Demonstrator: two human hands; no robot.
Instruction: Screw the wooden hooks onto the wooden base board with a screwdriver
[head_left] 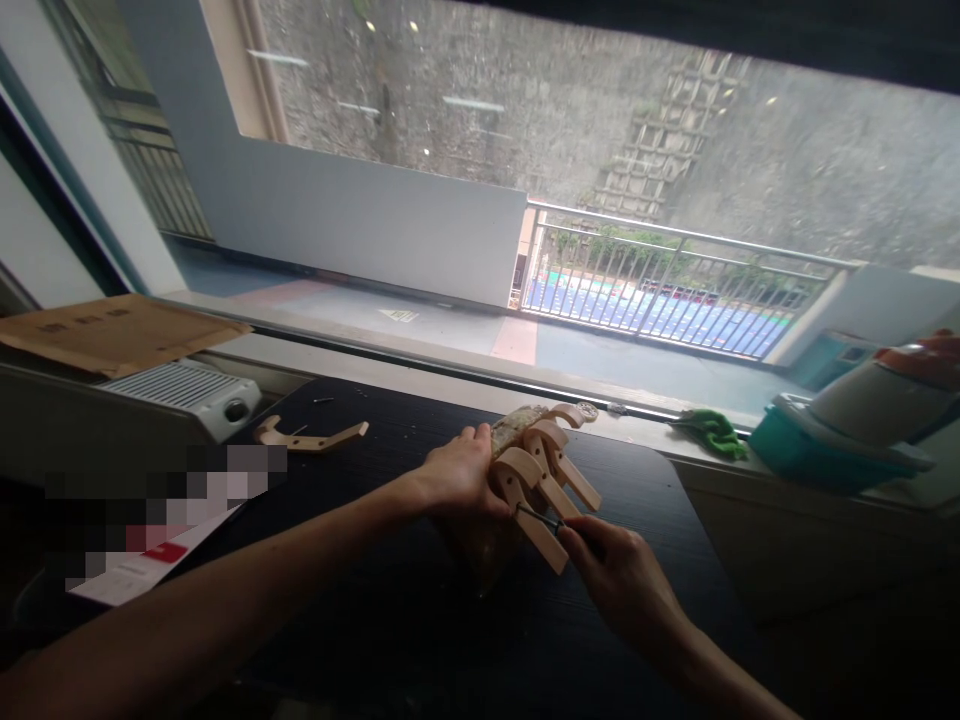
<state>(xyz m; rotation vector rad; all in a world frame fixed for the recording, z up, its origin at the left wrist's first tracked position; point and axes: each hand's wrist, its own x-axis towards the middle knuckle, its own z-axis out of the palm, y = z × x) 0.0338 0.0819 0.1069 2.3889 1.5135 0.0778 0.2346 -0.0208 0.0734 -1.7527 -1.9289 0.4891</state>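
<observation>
A row of pale wooden, hook-shaped pieces, at least three, stands near the far edge of a black, wood-grained table. At the left side of the row, the bare left hand has its grip closed about it, thumb low and fingers over the pale, yellowish backing, probably to keep it from sliding or twisting. At the near end of the row, the bare right hand clenches a thin, dark, straight tool, likely a screwdriver, slanted across the nearest hook; that angle seems to suit working on its side face without the other hooks obstructing the wrist. A loose pale wooden hook with dark holes lies well left of the row, perhaps set aside to leave elbow room. Beyond the row to the right, a crumpled green cloth lies on the window ledge. Fingers cover the tool's handle, and whether its tip is seated cannot be told. The left palm hides part of the backing, the dim shape beneath the row is too dark to read, and pixel blocks obscure much of the white printed sheet left of the row.
</observation>
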